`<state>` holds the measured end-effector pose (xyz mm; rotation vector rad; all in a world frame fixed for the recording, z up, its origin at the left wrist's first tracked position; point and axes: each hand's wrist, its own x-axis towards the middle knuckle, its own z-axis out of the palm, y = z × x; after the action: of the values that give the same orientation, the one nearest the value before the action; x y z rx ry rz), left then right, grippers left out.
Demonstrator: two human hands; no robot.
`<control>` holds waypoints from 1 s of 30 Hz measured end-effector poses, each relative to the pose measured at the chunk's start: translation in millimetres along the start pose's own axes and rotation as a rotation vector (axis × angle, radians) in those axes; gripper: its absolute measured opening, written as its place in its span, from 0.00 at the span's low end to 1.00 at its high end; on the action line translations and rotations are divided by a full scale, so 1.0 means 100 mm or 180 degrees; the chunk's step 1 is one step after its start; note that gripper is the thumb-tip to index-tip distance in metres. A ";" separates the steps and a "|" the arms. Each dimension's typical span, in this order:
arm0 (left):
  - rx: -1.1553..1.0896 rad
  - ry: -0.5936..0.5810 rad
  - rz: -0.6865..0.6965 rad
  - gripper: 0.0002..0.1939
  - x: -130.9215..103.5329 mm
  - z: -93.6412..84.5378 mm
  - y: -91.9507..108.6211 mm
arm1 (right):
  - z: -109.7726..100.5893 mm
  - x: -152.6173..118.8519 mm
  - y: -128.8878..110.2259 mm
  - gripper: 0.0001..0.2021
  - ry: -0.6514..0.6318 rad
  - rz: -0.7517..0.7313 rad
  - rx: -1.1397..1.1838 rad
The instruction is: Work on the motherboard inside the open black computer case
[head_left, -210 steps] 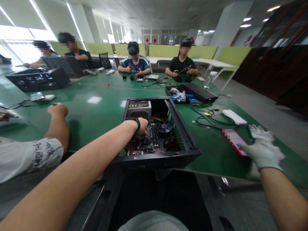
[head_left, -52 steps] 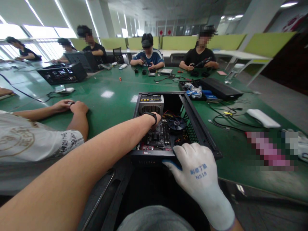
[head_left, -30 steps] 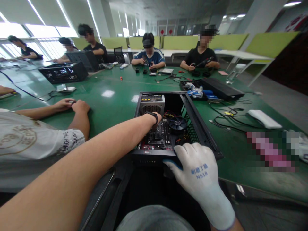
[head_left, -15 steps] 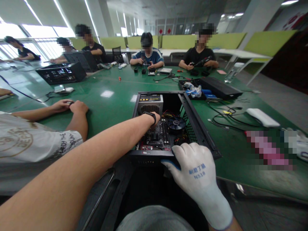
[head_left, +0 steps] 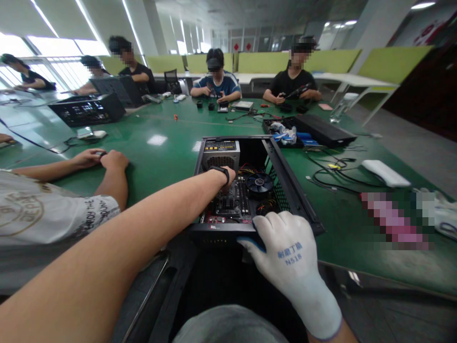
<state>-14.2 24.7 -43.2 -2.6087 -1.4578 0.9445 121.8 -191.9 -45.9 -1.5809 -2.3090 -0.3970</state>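
An open black computer case [head_left: 302, 205] lies at the near edge of the green table. Bare, with a dark band on the wrist, my left hand [head_left: 230, 176] reaches down inside it over the motherboard [head_left: 227, 205], beside the power supply [head_left: 221, 156]. Its fingers are hidden, so what they touch or hold cannot be seen. My right hand [head_left: 285, 243], in a white glove, grips the near rim of the case, thumb outside and fingers over the top. A round black fan [head_left: 259, 184] and coloured wires show inside, right of my left hand.
At left, a co-worker's hands [head_left: 107, 159] rest on the table [head_left: 160, 166]. Black cables [head_left: 328, 174], a white box-like object [head_left: 385, 172] and a glove [head_left: 442, 216] lie at right. A tray [head_left: 296, 136] with gloves stands behind the case. Several people work across the table.
The whole view has shifted slightly. Both hands keep their places at the computer case, with no other clear movement.
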 end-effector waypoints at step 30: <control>-0.0072 0.0091 -0.0051 0.30 0.00 0.00 0.00 | 0.00 0.00 0.00 0.17 -0.0049 0.0020 -0.0021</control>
<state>-14.2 24.4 -43.4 -2.6107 -1.4892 0.8905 121.6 -192.5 -45.6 -1.5994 -2.3159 -0.3927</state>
